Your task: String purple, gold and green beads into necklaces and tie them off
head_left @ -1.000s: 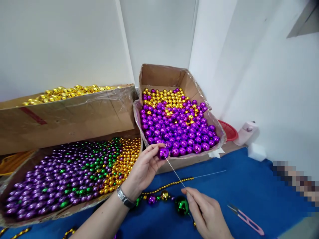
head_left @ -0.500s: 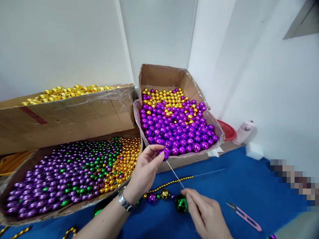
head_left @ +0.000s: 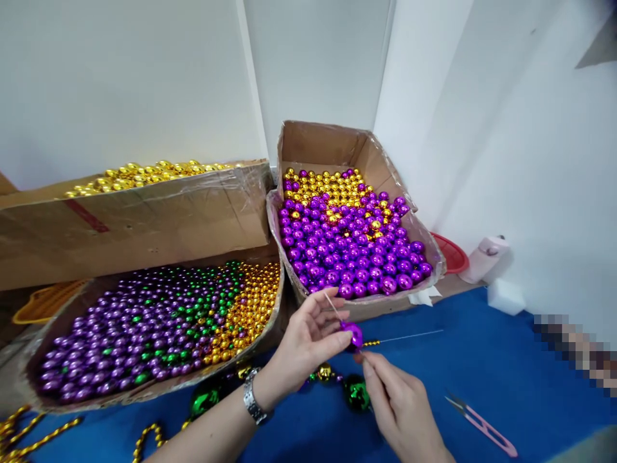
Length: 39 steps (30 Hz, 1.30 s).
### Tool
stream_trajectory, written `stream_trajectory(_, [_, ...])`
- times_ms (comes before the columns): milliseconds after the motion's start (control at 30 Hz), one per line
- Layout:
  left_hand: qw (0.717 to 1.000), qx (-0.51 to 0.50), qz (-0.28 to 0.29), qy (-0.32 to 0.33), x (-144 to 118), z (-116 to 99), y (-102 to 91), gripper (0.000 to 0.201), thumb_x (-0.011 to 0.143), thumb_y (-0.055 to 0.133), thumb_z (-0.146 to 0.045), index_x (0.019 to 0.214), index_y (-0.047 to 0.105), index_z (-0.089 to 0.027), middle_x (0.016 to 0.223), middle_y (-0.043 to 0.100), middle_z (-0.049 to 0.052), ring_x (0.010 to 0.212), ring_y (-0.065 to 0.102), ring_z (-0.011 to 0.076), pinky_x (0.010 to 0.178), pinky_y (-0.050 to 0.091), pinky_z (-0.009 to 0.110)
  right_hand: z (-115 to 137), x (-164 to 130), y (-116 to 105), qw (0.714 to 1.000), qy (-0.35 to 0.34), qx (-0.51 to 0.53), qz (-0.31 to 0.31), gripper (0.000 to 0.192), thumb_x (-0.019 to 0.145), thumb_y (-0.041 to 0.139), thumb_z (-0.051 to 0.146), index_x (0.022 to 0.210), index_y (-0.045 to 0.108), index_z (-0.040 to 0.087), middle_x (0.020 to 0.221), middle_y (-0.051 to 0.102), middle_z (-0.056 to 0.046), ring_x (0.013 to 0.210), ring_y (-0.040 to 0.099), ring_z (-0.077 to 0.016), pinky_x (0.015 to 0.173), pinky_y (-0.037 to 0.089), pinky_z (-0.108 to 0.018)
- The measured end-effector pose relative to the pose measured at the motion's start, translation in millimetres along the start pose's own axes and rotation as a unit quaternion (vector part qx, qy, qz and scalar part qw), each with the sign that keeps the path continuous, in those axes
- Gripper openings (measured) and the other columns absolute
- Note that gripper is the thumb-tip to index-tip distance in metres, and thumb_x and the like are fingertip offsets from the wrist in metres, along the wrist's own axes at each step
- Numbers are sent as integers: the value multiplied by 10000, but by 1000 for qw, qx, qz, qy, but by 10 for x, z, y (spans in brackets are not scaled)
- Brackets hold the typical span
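Purple bead (head_left: 354, 335): between the hands near the picture's middle, above the blue tabletop (head_left: 482, 354), threaded on a thin Needle (head_left: 333, 307). Clock directions below run from it, as the picture shows them.
Needle: slanted, its bare tip poking out of the bead toward 11 o'clock, in front of the curled left fingers.
Left hand (head_left: 308, 337): at 9 o'clock, thumb and fingertips pinching the bead; a metal watch (head_left: 253, 400) circles the wrist.
Right hand (head_left: 400, 402): between 4 and 5 o'clock, thumb and forefinger gripping the Needle's lower end, right by the bead.
Ball carton (head_left: 328, 143): at 12 o'clock, purple balls toward the front, gold mostly behind.
Bead carton (head_left: 120, 403): at 9 o'clock, holding small purple, green and gold beads.
Gold-ball carton (head_left: 149, 222): at 10 o'clock, filled above its rim.
Gold strand (head_left: 371, 343): just behind the fingers, its pale thread running toward 3 o'clock.
Green ball (head_left: 355, 392): at 6 o'clock, beside the right hand.
Pink snips (head_left: 483, 427): at 4 o'clock, lying flat.
White block (head_left: 506, 297): between 2 and 3 o'clock, near a pale bottle (head_left: 486, 258).
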State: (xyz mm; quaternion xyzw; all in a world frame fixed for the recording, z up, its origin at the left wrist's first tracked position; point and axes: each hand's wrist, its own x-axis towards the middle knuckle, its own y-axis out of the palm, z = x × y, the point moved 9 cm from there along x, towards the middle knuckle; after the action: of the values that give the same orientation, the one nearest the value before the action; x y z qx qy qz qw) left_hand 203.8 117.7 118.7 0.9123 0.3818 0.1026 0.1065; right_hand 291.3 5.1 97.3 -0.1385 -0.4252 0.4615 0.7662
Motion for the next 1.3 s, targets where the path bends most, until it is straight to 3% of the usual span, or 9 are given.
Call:
stream_trajectory(100, [999,17,-34,31,30,-127,-167,487,787,658,-196,1236,470,-219,1190,551,112,1065,560,221,912,479,369,-12,1,-53,1000,2,2,-10,219,938,387,210,961,602,171,698,641,-35,569,614,-124,562,467,-197])
stream_trajectory(267, [971,171,-140,96,143,-475,-815,260,814,615,-293,1037,591,-163,964,657,84,879,626,188,796,513,312,-29,-38,-129,1000,-17,-3,-24,200,930,423,201,1044,585,171,742,656,-34,589,628,-122,560,462,-192])
stream_trajectory(333, [927,320,-166,102,200,-581,-1116,265,842,555,-336,1038,579,-159,974,666,82,879,632,188,783,509,295,-50,-54,-136,999,-16,-7,-27,201,928,430,200,1055,584,173,749,662,-34,579,627,-121,550,461,-191])
stream_trajectory(433, [811,563,-150,51,317,-523,-1520,252,867,473,-326,1004,586,-147,971,677,80,880,631,192,774,490,279,-50,-60,-119,999,-20,-8,-27,208,928,430,198,1066,585,178,757,664,-33,587,632,-124,549,459,-191])
stream_trajectory(600, [734,673,-84,-45,430,-43,-2015,64,772,578,-200,779,634,-170,804,682,57,786,630,208,763,464,312,-35,-48,-45,1000,-17,7,-9,192,929,424,200,1017,592,175,658,619,-9,517,586,-114,511,433,-195])
stream_trajectory(833, [675,731,-32,-99,448,371,-2177,182,846,563,-284,921,605,-123,963,626,65,855,592,179,796,470,383,5,-45,-57,1000,-14,11,-9,198,933,410,201,1008,591,172,663,620,-9,504,573,-109,492,416,-196])
stream_trajectory(967, [689,717,-15,-100,456,282,-2126,155,805,565,-281,859,644,-159,889,672,51,809,619,183,735,467,291,11,-57,-66,1000,-16,9,-7,204,934,413,211,1004,600,168,693,637,-22,534,596,-113,508,438,-190])
stream_trajectory(1100, [705,700,-33,-113,432,47,-2193,309,865,423,-354,981,636,-163,841,706,28,733,643,166,626,463,226,-34,-113,-70,1000,-25,-11,-10,199,923,442,228,1013,604,155,752,670,-52,600,641,-130,568,481,-191])
stream_trajectory(1300, [654,741,-44,-145,244,-86,-2541,230,865,524,-322,945,629,-134,926,668,59,833,619,172,773,484,330,-45,-138,-41,999,-29,-15,-9,221,923,440,268,1007,613,159,717,673,-50,554,641,-135,541,496,-185])
